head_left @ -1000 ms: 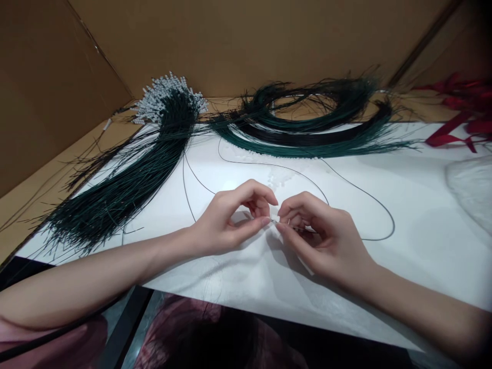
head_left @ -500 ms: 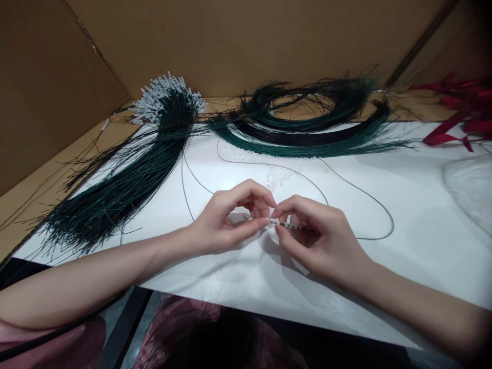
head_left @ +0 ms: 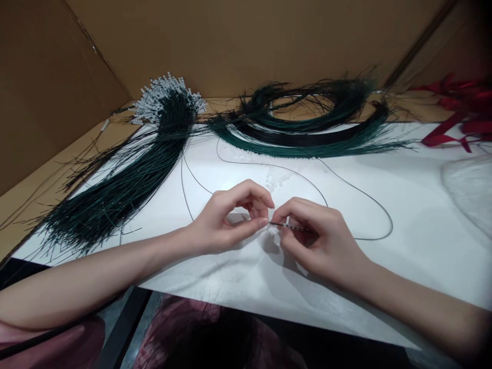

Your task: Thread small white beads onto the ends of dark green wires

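Observation:
Over the white sheet (head_left: 230, 271) my left hand (head_left: 230, 218) is closed, pinching a thin dark wire (head_left: 277, 223) between thumb and a fingertip. Small white beads (head_left: 294, 226) sit on the same wire, partly inside my right hand (head_left: 321, 228), whose thumb and fingers are closed around that stretch. A short bare length of wire shows between the two hands. Behind them, loose white beads (head_left: 277, 180) lie scattered on the sheet. The wire's far part runs in loops past my right hand.
At the left lies a thick bundle of dark green wires (head_left: 134, 174) tipped with white beads (head_left: 169, 95). Curved bundles of dark green wire (head_left: 300, 149) lie at the back before a cardboard wall (head_left: 246, 46). Red ribbon (head_left: 457, 118) and clear plastic (head_left: 469, 189) are at the right.
My right fingertips have moved slightly right, away from my left hand, and more bare wire shows between them. My left hand has barely moved.

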{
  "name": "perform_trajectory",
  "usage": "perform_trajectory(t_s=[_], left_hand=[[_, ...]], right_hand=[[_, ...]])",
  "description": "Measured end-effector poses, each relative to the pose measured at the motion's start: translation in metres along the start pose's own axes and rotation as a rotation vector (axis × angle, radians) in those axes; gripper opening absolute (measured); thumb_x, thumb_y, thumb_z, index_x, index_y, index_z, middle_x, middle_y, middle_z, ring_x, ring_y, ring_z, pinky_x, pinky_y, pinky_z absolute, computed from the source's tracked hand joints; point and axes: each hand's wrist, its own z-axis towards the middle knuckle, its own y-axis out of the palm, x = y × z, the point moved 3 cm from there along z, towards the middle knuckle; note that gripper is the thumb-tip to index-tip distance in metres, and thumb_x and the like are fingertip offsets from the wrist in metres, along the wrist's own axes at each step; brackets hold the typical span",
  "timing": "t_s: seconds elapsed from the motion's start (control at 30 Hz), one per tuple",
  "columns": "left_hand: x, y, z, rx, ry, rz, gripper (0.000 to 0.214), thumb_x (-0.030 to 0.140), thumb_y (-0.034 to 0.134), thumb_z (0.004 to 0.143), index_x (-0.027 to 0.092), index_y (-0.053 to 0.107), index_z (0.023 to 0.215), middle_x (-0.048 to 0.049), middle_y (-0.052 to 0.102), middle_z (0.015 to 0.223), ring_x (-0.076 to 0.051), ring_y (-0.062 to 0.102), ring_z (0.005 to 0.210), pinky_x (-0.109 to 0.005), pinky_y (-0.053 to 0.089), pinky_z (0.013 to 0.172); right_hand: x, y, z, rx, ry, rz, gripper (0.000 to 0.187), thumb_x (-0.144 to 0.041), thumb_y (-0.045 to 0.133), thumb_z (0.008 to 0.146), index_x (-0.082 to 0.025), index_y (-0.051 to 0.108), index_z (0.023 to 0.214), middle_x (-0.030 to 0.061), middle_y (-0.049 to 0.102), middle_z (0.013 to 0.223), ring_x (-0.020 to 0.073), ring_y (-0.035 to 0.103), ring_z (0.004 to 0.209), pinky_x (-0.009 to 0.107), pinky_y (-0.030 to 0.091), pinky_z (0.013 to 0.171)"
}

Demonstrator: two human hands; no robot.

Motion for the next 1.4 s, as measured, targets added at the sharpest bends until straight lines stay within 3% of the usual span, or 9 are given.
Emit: perform_trajectory(t_s=[0.17, 0.37, 0.5, 0.7, 1.2, 1.4], left_hand=[[0.0, -0.001, -0.002, -0.006, -0.046, -0.016, 0.024, 0.014, 0.07, 0.088, 0.016, 0.058, 0.108, -0.0015, 0.064, 0.085, -0.01, 0.062, 0.077, -0.023, 0.052, 0.073], [-0.001, -0.008, 0.004, -0.016, -0.104, -0.003, 0.024, 0.026, 0.068, 0.092, 0.017, 0.06, 0.113, -0.0036, 0.066, 0.09, -0.012, 0.065, 0.083, -0.025, 0.053, 0.078], [-0.01, -0.018, 0.015, 0.023, -0.148, 0.243, 0.018, 0.028, 0.065, 0.093, 0.017, 0.065, 0.108, -0.0042, 0.068, 0.094, -0.012, 0.062, 0.084, -0.024, 0.051, 0.077], [-0.024, -0.021, 0.03, -0.034, -0.122, 0.577, 0.016, 0.024, 0.068, 0.089, 0.017, 0.067, 0.103, -0.0012, 0.061, 0.086, -0.012, 0.054, 0.073, -0.025, 0.043, 0.069], [-0.033, -0.006, 0.044, -0.09, -0.115, 0.534, 0.003, 0.019, 0.064, 0.091, 0.017, 0.066, 0.089, 0.0001, 0.056, 0.079, -0.012, 0.051, 0.071, -0.024, 0.04, 0.068], [-0.03, -0.01, 0.044, -0.017, -0.108, 0.483, 0.003, 0.017, 0.065, 0.089, 0.016, 0.063, 0.088, 0.001, 0.059, 0.078, -0.01, 0.05, 0.068, -0.022, 0.039, 0.064]], right_hand=[[0.0, 0.0, 0.0, -0.008, 0.003, 0.016, 0.01, -0.007, 0.06, 0.078, -0.016, 0.06, 0.076, -0.0045, 0.046, 0.062, 0.0066, 0.039, 0.05, 0.023, 0.032, 0.049], [-0.001, -0.001, 0.002, -0.034, 0.021, 0.004, 0.013, -0.009, 0.06, 0.083, -0.017, 0.058, 0.073, -0.0035, 0.049, 0.062, 0.0072, 0.04, 0.052, 0.023, 0.033, 0.05], [-0.001, 0.0, 0.003, -0.046, 0.013, 0.001, 0.014, -0.01, 0.06, 0.085, -0.017, 0.058, 0.073, -0.003, 0.049, 0.063, 0.0077, 0.042, 0.054, 0.023, 0.033, 0.05], [0.0, 0.001, 0.002, -0.058, -0.001, 0.006, 0.015, -0.009, 0.059, 0.085, -0.017, 0.058, 0.073, -0.0028, 0.05, 0.064, 0.0077, 0.041, 0.054, 0.023, 0.032, 0.05], [-0.001, 0.0, 0.001, -0.063, -0.005, 0.035, 0.016, -0.008, 0.059, 0.085, -0.015, 0.058, 0.07, -0.0041, 0.046, 0.059, 0.0067, 0.038, 0.052, 0.021, 0.032, 0.048], [-0.001, 0.0, 0.001, -0.084, 0.002, 0.04, 0.015, -0.008, 0.058, 0.085, -0.015, 0.059, 0.071, -0.0035, 0.048, 0.06, 0.0068, 0.04, 0.052, 0.021, 0.032, 0.048]])
